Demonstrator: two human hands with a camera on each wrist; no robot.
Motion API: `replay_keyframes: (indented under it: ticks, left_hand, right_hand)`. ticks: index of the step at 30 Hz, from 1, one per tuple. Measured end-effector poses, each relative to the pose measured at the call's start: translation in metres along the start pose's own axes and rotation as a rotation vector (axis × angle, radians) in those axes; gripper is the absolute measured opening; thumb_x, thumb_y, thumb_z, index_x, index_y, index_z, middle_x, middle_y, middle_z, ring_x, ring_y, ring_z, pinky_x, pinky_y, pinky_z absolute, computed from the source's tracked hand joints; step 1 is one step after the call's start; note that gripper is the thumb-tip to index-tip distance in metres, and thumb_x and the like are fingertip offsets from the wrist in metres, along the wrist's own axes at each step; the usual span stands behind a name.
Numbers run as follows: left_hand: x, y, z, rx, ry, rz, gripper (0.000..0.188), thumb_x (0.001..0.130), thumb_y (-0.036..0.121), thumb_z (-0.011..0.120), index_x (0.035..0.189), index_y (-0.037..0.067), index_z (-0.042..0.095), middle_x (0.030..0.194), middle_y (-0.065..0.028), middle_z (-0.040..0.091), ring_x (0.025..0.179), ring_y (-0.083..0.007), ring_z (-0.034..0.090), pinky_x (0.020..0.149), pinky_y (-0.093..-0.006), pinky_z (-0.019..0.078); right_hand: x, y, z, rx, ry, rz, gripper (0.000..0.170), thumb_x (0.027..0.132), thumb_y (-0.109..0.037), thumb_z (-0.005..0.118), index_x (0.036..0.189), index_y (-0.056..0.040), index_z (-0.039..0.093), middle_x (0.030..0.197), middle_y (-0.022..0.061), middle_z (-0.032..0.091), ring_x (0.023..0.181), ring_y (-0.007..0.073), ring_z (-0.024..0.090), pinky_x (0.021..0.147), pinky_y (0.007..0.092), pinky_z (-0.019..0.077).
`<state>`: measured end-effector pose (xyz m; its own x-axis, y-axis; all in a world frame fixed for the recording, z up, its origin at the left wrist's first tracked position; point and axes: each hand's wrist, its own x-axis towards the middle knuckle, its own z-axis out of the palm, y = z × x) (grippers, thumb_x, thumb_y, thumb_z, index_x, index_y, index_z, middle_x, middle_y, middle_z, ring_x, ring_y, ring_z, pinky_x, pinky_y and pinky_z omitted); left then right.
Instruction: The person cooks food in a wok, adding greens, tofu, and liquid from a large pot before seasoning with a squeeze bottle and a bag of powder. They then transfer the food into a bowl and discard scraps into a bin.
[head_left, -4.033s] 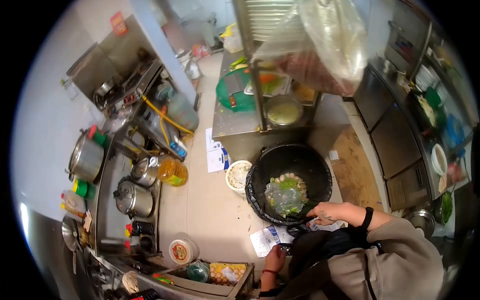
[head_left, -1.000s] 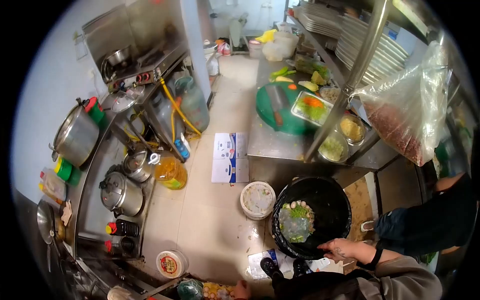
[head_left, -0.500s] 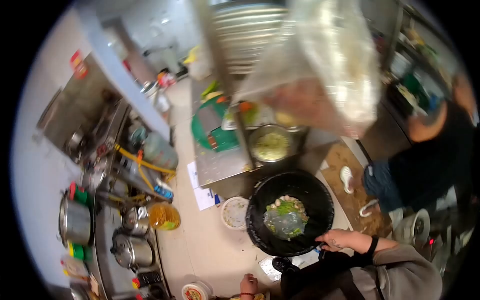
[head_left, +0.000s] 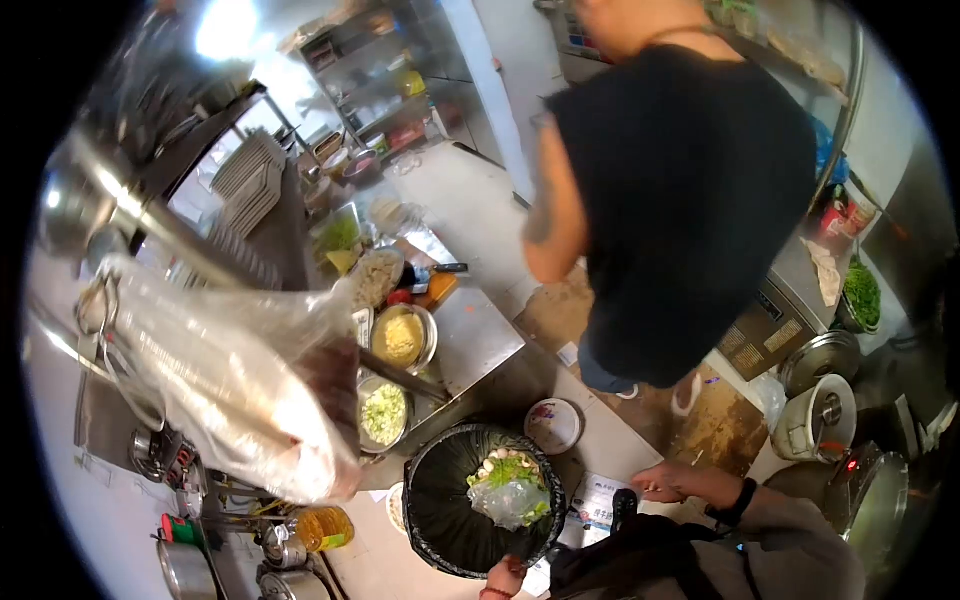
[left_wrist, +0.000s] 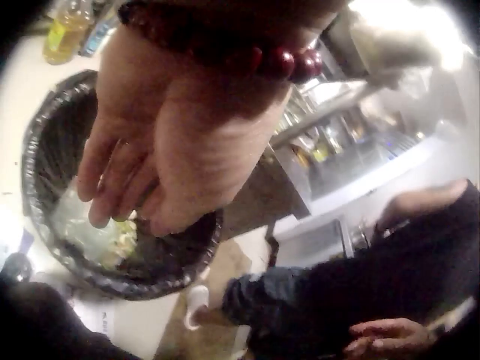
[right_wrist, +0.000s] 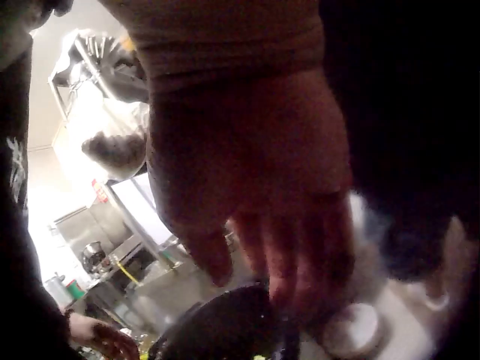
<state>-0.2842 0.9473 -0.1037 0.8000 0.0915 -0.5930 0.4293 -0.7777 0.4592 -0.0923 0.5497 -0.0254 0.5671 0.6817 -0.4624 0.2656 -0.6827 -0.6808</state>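
Observation:
A large bin (head_left: pixel 425 550) lined with a black plastic bag stands on the floor, with greens, pale round pieces and a clear plastic bag (head_left: pixel 510 503) inside. My left hand (head_left: pixel 507 575), with a red bead bracelet (left_wrist: pixel 281 64) at its wrist, overlaps the bin's near rim in the head view. Its fingers hang loosely bent with nothing in them in the left wrist view. Off to the bin's right, over the floor, is my right hand (head_left: pixel 662 482), wearing a black wristband (head_left: pixel 735 500). In the dim right wrist view, its fingers (right_wrist: pixel 281 262) point down loosely and hold nothing.
A person in a black sleeveless top (head_left: pixel 690 200) stands ahead on brown cardboard (head_left: pixel 725 425). Left of them is a steel table (head_left: pixel 480 340) with bowls of chopped food (head_left: pixel 385 415). A plastic bag (head_left: pixel 220 370) hangs close at left. White tubs (head_left: pixel 553 425) flank the bin.
The head view has turned to the right. My right hand has left the bin's rim and moved right. My left hand has come up near the bin. The other person has come into view.

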Motion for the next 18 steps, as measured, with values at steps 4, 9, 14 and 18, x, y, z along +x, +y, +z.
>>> replay_keyframes:
  ticks: [4,9,14,18]
  left_hand:
    - [0.034,0.091,-0.023,0.083,0.015,0.188,0.026,0.080,0.024,0.062,0.100,0.007,0.061,0.085,-0.0158,0.065,0.081,-0.0339,0.064,0.074,-0.0410,0.0507]
    - [0.056,0.171,-0.045,-0.527,-0.515,0.204,0.028,0.083,0.021,0.061,0.108,0.007,0.062,0.087,-0.0061,0.066,0.080,-0.0176,0.062,0.072,-0.0314,0.0497]
    - [0.122,0.257,-0.082,-0.540,-0.909,0.208,0.031,0.079,0.014,0.063,0.108,0.005,0.059,0.090,-0.0108,0.066,0.082,-0.0237,0.062,0.073,-0.0359,0.0496]
    - [0.182,0.311,-0.110,-0.481,-0.947,0.337,0.027,0.080,0.014,0.063,0.105,0.003,0.060,0.089,-0.0082,0.065,0.081,-0.0193,0.059,0.072,-0.0334,0.0483]
  right_hand:
    - [-0.020,0.133,0.017,0.145,-0.059,-0.092,0.045,0.079,-0.026,0.067,0.118,-0.0054,0.054,0.092,0.0148,0.064,0.081,0.0272,0.062,0.071,0.0372,0.0492]
    - [-0.048,0.256,0.088,0.254,-0.364,-0.086,0.050,0.086,-0.031,0.059,0.130,-0.0096,0.048,0.104,0.0139,0.062,0.085,0.0251,0.060,0.068,0.0362,0.0479]
    - [-0.082,0.200,-0.033,0.685,-0.427,0.420,0.059,0.087,-0.035,0.058,0.136,-0.0118,0.035,0.118,0.0113,0.053,0.098,0.0245,0.054,0.077,0.0388,0.0470]
    - [-0.092,0.186,-0.100,1.060,-0.355,0.627,0.067,0.088,-0.038,0.058,0.141,-0.0135,0.024,0.129,0.0092,0.046,0.108,0.0241,0.049,0.084,0.0408,0.0464]
